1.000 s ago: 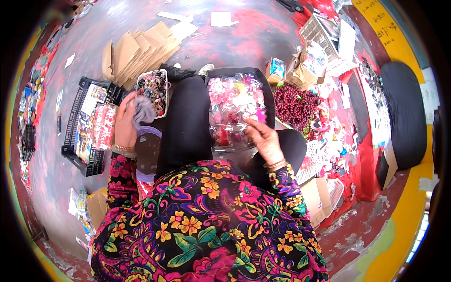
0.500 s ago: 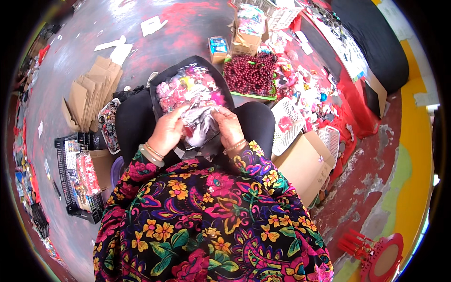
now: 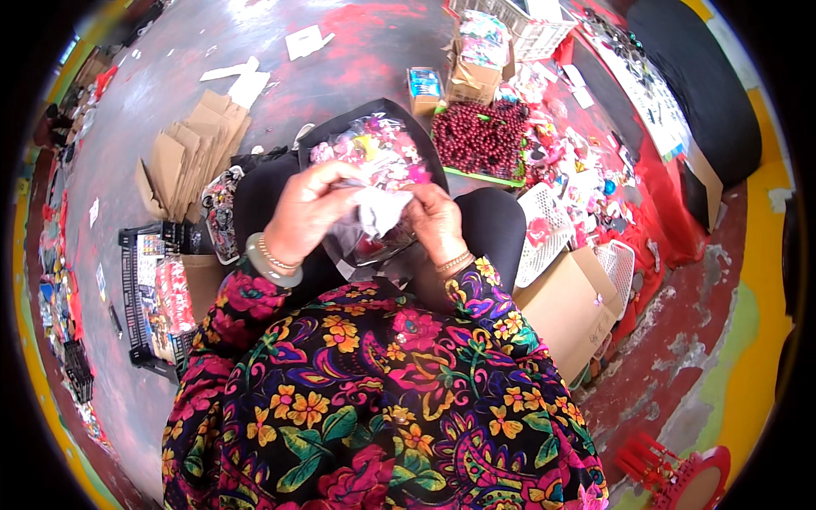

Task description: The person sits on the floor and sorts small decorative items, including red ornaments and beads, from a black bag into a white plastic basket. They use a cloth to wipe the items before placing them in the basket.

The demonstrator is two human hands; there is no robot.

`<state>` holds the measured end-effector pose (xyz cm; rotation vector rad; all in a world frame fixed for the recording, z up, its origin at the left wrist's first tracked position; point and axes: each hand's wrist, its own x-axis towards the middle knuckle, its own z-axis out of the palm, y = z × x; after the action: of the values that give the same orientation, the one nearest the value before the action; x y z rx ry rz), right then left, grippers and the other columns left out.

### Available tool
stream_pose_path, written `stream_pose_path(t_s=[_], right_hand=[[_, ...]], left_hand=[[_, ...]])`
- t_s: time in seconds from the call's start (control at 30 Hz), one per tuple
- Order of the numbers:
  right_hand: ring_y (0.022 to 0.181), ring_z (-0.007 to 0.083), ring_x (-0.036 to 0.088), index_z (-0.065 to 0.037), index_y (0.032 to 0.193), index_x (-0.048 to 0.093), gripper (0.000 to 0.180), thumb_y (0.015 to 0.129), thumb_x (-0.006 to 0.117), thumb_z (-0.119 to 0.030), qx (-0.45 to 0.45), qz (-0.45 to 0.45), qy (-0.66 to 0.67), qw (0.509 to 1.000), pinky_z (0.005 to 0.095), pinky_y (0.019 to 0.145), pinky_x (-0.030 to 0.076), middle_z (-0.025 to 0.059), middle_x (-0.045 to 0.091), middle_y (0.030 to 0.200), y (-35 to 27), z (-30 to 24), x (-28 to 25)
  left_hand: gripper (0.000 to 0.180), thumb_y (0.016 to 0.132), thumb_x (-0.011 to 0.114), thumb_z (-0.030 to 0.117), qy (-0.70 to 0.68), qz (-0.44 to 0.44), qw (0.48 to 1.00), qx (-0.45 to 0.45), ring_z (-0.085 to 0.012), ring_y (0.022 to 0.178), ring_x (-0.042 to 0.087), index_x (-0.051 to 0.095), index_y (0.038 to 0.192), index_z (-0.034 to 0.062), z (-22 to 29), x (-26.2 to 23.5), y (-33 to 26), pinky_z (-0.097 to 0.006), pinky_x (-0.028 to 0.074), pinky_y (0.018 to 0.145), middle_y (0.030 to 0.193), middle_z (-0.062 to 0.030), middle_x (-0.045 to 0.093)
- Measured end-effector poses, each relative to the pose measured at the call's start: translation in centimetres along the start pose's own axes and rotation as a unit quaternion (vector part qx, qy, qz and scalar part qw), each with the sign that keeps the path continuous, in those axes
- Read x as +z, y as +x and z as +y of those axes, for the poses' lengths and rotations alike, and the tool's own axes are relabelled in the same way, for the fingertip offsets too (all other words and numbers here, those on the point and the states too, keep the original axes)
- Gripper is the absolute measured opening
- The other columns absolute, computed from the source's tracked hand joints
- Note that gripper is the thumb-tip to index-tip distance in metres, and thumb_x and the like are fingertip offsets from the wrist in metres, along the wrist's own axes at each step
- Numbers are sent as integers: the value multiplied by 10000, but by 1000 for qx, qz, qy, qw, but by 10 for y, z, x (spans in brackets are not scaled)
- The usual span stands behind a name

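Between my two hands is a crumpled piece of pale grey-white cloth [image 3: 380, 211]; its exact kind I cannot make out. My left hand [image 3: 308, 211] pinches its left side, thumb and fingers together. At its right edge, my right hand [image 3: 437, 221] is closed with the fingertips on the cloth. Right under the hands, a black open bag or box [image 3: 432, 161] sits between my legs. Pink and white pieces in clear plastic [image 3: 382, 146] fill it, with a yellow bit among them. The cloth and hands hide its near part.
Ahead to the right stands a green tray [image 3: 484, 177] of dark red beads [image 3: 480, 136], beside cardboard boxes [image 3: 473, 81]. White baskets [image 3: 537, 223] and a large carton [image 3: 568, 310] lie to my right. Flattened cardboard [image 3: 189, 157] and a black crate [image 3: 140, 310] are at left.
My left hand has risen and turned over the cloth, which is now bunched up higher. My right hand still holds its right edge. The whole view has shifted slightly.
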<state>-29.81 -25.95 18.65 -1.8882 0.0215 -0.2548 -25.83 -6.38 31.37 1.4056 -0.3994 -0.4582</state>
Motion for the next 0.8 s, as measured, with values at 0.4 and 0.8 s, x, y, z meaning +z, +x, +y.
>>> stream_pose_path(t_s=[0.4, 0.8], right_hand=[[1065, 229, 470, -56, 1221, 438, 327, 915, 429, -173, 110, 29, 566, 817, 370, 924, 384, 97, 487, 1164, 33, -1, -57], [1290, 264, 289, -59, 1356, 294, 479, 944, 369, -290, 138, -48, 796, 587, 429, 1072, 244, 121, 322, 1393, 44, 15, -94]], left_hand=[[310, 826, 619, 97, 70, -333, 920, 193, -237, 1045, 539, 555, 1119, 19, -16, 72, -3, -315, 426, 892, 1135, -114, 560], [158, 818, 535, 147, 184, 81, 972, -120, -122, 605, 552, 594, 865, 9, -261, -96, 91, -247, 422, 508, 712, -40, 586]])
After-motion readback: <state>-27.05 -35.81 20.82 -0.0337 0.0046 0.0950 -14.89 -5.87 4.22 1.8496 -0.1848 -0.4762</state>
